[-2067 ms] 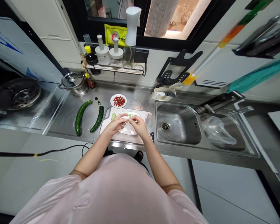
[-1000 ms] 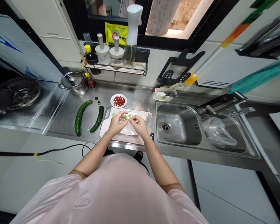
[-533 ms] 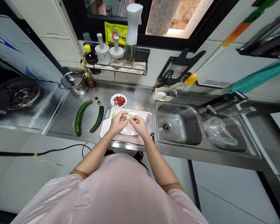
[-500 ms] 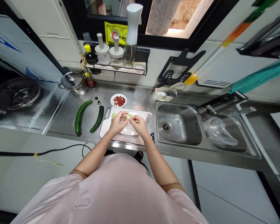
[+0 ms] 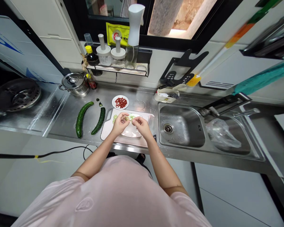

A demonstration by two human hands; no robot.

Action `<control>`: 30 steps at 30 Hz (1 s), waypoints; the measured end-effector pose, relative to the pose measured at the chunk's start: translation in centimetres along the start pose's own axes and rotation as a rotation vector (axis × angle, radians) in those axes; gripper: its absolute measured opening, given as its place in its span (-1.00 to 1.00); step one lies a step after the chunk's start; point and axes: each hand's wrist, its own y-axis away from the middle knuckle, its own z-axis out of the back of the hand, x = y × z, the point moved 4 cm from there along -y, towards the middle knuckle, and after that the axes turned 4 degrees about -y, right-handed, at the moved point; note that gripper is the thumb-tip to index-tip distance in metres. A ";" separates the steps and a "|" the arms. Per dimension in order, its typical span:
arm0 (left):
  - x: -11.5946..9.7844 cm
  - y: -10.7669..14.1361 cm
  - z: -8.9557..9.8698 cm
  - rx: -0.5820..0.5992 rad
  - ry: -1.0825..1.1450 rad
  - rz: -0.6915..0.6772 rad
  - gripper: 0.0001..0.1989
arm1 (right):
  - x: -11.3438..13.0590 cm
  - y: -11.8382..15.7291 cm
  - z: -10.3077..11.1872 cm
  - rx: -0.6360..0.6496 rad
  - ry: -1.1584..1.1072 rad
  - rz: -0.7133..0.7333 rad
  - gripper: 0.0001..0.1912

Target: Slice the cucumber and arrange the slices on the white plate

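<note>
Over a white plate (image 5: 132,134) on the cutting board (image 5: 106,130), both my hands are close together with bent fingers. My left hand (image 5: 119,125) is closed in a pinch around cucumber slices, largely covered by its fingers. Just to the right, my right hand (image 5: 142,126) pinches a thin cucumber slice at its fingertips, mostly hidden. Pale green cucumber slices (image 5: 131,116) lie on the plate's far side, and more slices (image 5: 115,117) rest on the board beside my left hand. A knife handle (image 5: 154,138) shows at the board's right edge.
Left of the board lie a long cucumber (image 5: 81,121) and a shorter cut cucumber (image 5: 99,121), with cut ends (image 5: 100,104) behind. A small plate of chopped red pieces (image 5: 121,102) stands behind the board. The sink (image 5: 182,126) is to the right, a lidded pot (image 5: 75,85) at back left.
My hands have drawn slightly apart over the plate, the right one shifting a little to the right. Everything else on the counter stays where it was.
</note>
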 end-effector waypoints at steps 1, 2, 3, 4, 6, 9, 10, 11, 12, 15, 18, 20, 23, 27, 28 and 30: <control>0.2 0.0 -0.1 -0.005 0.020 0.017 -0.66 | -0.2 0.0 0.1 0.008 -0.010 -0.016 -0.70; 0.4 -0.1 -0.1 -0.009 0.041 0.031 -0.64 | -0.3 0.0 0.2 0.015 -0.018 -0.027 -0.70; 0.5 -0.1 -0.2 -0.013 0.060 0.043 -0.62 | -0.5 0.0 0.3 0.020 -0.027 -0.034 -0.70; 0.7 -0.2 -0.3 -0.017 0.075 0.051 -0.60 | -0.6 -0.1 0.4 0.019 -0.034 -0.035 -0.70; 1.1 -0.3 -0.5 -0.020 0.086 0.057 -0.58 | -0.7 -0.3 0.8 0.013 -0.029 -0.020 -0.70; 1.8 -0.5 -0.8 -0.022 0.076 0.048 -0.60 | -0.9 -1.0 1.4 0.000 0.030 0.031 -0.74; 2.1 -0.6 -0.9 -0.022 0.072 0.049 -0.60 | -0.9 -1.2 1.7 -0.001 0.057 0.042 -0.76; 2.4 -0.7 -1.0 -0.025 0.069 0.054 -0.61 | -1.1 -1.4 2.0 0.005 0.086 0.044 -0.77; 2.6 -0.8 -1.1 -0.030 0.064 0.061 -0.62 | -1.2 -1.6 2.2 0.015 0.114 0.040 -0.79; 3.4 -1.2 -1.3 -0.041 0.032 0.076 -0.66 | -1.9 -2.3 3.2 0.047 0.177 0.033 -0.82; 4.2 -1.5 -1.8 -0.039 -0.032 0.070 -0.73 | -2.7 -3.0 4.2 0.076 0.238 0.023 -0.85; 5.1 -1.8 -2.1 -0.037 -0.077 0.073 -0.77 | -3.4 -3.5 4.7 0.103 0.333 0.011 -0.88; 6.8 -2.1 -2.8 -0.043 -0.147 0.109 -0.81 | -4.1 -4.1 5.4 0.111 0.483 -0.007 -0.93; 8.8 -2.4 -3.6 -0.028 -0.285 0.172 -0.84 | -5.2 -4.3 5.6 0.138 0.606 -0.058 -0.94; 9.1 -2.5 -3.7 -0.021 -0.316 0.184 -0.85 | -5.5 -4.3 5.6 0.141 0.630 -0.070 -0.94; 9.6 -2.6 -4.0 -0.005 -0.372 0.204 -0.87 | -6.1 -4.3 5.6 0.141 0.672 -0.092 -0.93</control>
